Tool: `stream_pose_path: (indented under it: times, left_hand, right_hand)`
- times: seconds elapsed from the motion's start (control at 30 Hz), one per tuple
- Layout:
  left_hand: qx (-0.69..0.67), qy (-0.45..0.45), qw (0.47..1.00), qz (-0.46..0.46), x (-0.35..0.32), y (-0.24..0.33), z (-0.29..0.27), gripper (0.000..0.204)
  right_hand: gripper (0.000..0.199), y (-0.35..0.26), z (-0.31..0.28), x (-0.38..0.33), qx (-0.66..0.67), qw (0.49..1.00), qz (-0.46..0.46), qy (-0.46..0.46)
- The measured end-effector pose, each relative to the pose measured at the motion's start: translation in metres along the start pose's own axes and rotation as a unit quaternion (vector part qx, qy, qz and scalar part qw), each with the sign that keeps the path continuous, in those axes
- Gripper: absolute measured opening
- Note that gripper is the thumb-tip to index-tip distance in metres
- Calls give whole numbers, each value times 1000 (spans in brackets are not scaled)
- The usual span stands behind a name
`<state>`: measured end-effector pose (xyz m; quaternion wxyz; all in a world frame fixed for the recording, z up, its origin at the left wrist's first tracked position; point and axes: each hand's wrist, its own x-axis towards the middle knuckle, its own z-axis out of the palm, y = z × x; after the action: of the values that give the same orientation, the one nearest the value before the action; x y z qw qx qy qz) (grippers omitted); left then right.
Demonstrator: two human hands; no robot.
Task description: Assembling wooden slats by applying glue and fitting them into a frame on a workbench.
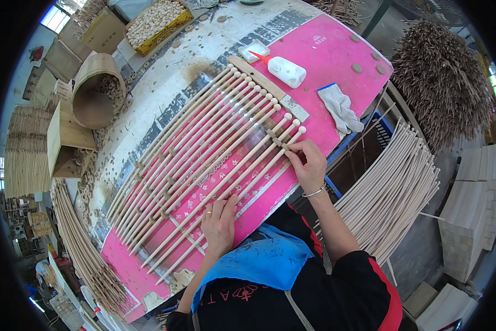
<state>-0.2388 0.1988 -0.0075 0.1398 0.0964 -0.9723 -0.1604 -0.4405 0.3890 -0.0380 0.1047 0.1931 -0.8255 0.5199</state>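
Several long pale wooden rods (203,149) lie side by side on a pink board (325,55), joined by small wooden spacers. My right hand (308,164) pinches a small wooden spacer (285,147) between the two nearest rods, close to their rounded ends. My left hand (219,219) rests flat on the nearest rods, pressing them down. A curved wooden slat (267,85) lies across the rods' far ends.
A white glue bottle with a red tip (284,70) and a white glove (340,107) lie on the pink board. A box of wooden discs (157,21) sits at the far end. Loose rods (391,187) are stacked at right, bent wooden parts (93,91) at left.
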Motion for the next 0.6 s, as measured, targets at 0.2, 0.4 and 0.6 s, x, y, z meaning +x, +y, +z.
stream_pose_path:
  times: [0.2,0.4,0.6]
  left_hand:
    - [-20,12,1000,-2,0,1,-4,36]
    - [26,80,994,-69,18,-44,-42,35]
    - [34,63,995,-71,4,-67,-48,34]
  right_hand:
    - [16,4,-1,-1,6,1000,8,-23]
    - [17,6,-9,-11,82,995,47,-4]
    - [14,3,-9,-6,51,998,29,-16]
